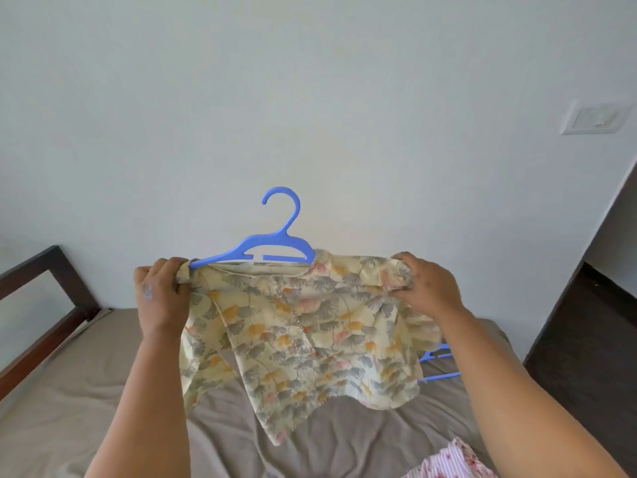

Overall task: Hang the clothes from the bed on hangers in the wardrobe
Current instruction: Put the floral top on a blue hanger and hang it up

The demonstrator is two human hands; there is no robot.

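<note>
Floral blouse (303,326), pale yellow with grey, orange and pink leaf print, is held up in the air over the bed (69,401), centre of the head view. Blue plastic hanger (275,243) sits inside its neckline: hook upright above the collar, left arm of the hanger exposed, right arm hidden under the fabric of the right shoulder.

Left hand (162,291): fingers curled closed, gripping the left shoulder of the blouse together with the left tip of the hanger. Right hand (427,288): fingers closed, pinching bunched fabric at the right shoulder/sleeve. Both forearms reach in from the near edge of the frame.

Lower hem of the blouse hangs free above the mattress, left sleeve drooping below the left hand.

Bed: grey-brown sheet, wrinkled. Dark wooden bed frame (41,284) along the left side. On the sheet to the right, partly hidden behind the blouse and right forearm, lie more blue hangers (439,365); count cannot be told. Near right corner: a pink striped floral garment (448,460), partly cut off by the frame edge.

Far: plain pale wall (310,98), with a white switch plate (593,120) at upper right. Dark doorway (593,305) at far right.
</note>
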